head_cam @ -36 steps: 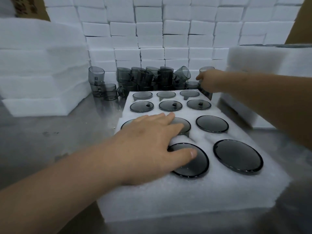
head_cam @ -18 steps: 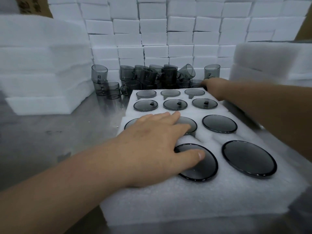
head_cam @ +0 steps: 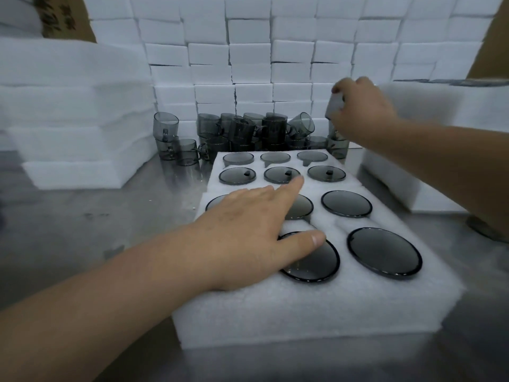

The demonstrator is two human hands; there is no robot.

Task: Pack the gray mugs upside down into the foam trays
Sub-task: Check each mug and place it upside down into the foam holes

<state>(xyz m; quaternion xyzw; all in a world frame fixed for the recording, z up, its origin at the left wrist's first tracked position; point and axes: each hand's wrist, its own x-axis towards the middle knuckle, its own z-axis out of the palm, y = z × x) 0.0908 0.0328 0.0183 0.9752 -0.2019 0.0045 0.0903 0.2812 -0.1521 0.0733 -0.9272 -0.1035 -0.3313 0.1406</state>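
The left hand [head_cam: 248, 230] lies flat, fingers straight, on the foam tray [head_cam: 275, 312] and covers some of the packed mugs [head_cam: 384, 252], which sit upside down in it. The right hand [head_cam: 363, 108] hangs above the far right corner of the tray and grips a blurred mug [head_cam: 334, 106]. Behind the tray, a pile [head_cam: 248, 130] of loose mugs stands at the far edge of the desk [head_cam: 68, 230].

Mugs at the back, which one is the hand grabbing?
The mug at the far right end of the pile, held up by the right hand. The other loose mugs sit on the table with no hand on them.
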